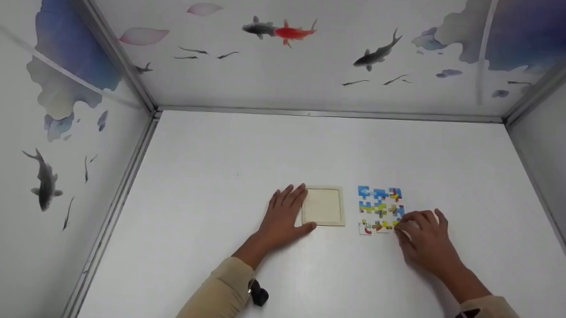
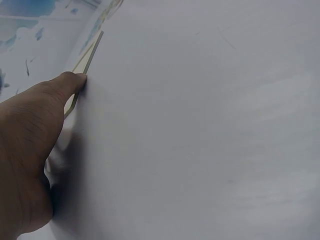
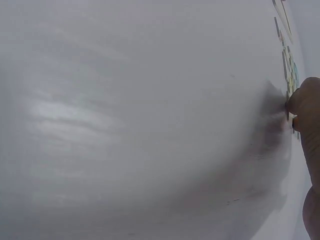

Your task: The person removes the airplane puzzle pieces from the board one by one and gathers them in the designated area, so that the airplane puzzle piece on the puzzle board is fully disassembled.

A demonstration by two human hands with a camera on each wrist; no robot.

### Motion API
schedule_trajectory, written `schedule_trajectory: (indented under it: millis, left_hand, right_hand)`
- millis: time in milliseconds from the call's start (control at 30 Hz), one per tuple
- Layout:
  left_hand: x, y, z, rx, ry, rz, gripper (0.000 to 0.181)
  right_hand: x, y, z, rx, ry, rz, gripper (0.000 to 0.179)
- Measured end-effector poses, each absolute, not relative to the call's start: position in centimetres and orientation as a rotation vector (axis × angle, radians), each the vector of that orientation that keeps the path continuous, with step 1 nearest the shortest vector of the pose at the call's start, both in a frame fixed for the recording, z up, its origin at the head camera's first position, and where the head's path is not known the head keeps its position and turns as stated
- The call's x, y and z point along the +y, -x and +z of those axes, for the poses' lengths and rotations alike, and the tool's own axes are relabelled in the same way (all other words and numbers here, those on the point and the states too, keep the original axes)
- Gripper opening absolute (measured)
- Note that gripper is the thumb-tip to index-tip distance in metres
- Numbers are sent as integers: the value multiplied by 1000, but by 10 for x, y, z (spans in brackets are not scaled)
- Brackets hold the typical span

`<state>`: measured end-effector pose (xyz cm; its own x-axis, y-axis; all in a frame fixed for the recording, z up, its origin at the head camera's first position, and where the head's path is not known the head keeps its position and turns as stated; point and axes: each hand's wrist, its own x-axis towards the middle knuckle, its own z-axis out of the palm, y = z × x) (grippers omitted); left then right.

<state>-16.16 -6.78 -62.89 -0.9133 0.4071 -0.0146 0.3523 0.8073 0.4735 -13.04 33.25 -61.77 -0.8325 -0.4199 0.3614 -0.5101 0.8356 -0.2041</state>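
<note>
A square, pale wooden puzzle tray (image 1: 343,208) with a raised rim lies flat on the white table. My left hand (image 1: 283,217) rests along its left side, fingers spread, with the thumb at the near edge; in the left wrist view, the thumb tip touches the tray's edge (image 2: 94,54). Right of the tray, colourful jigsaw pieces (image 1: 365,207) lie in loose rows with small gaps. My right hand (image 1: 428,241) is at their near right corner, thumb and index finger pinching a puzzle piece there, mostly hidden by the fingers. In the right wrist view, its fingertips (image 3: 296,103) meet the pieces' edge.
White panels with painted fish enclose the table on the left, at the back (image 1: 327,83) and on the right. A metal strip (image 1: 310,114) runs along the table's back edge. Dark wrist cameras (image 1: 258,293) sit at both sleeve cuffs, low over the table.
</note>
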Motion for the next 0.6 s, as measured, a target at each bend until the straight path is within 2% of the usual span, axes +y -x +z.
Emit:
schedule_trajectory:
  millis: [400, 500, 600]
  left_hand:
    - [-79, 161, -637, 2755, -600, 996, 98]
    - [-83, 158, -638, 2679, -541, 1136, 97]
    - [-85, 153, -642, 2658, -448, 1279, 88]
  right_hand:
    - [332, 127, -631, -2706, -687, 474, 20]
    - [329, 124, -631, -2695, -630, 496, 36]
    - [325, 121, -627, -2706, -550, 452, 60]
